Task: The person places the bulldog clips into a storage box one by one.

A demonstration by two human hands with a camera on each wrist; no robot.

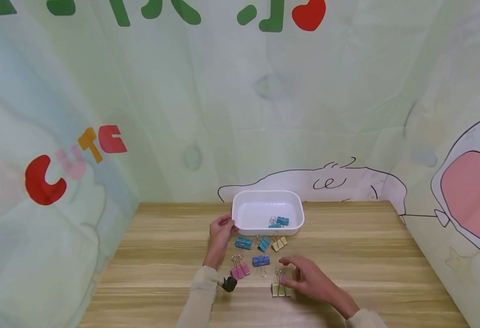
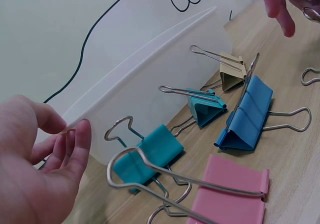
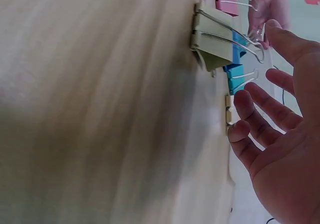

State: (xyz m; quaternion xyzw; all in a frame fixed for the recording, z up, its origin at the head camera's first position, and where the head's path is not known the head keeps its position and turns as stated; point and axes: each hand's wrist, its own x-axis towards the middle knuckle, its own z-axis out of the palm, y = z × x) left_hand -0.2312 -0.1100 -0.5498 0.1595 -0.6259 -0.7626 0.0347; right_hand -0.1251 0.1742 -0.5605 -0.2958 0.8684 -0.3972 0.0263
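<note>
My left hand [image 1: 220, 237] pinches the left end of a white tray [image 1: 260, 231], thumb and fingers at its rim in the left wrist view. Over the front of the table, my right hand [image 1: 311, 278] has its fingers spread and loosely bent, with nothing held. Its thumb is close to the wire handles of a pale yellow-green binder clip [image 1: 278, 290], which stands on the table. Beyond that lie a blue binder clip [image 1: 260, 261] and a pink binder clip [image 1: 240, 271]. Two teal binder clips [image 1: 243, 243] and a yellow one [image 1: 279, 245] lie along the tray's front.
Inside the tray, at its front right, are teal binder clips [image 1: 282, 221]. The wood-grain table [image 1: 162, 264] meets a printed cloth backdrop [image 1: 240, 114] right behind the tray. A black wrist device [image 1: 229, 284] sits by the left sleeve.
</note>
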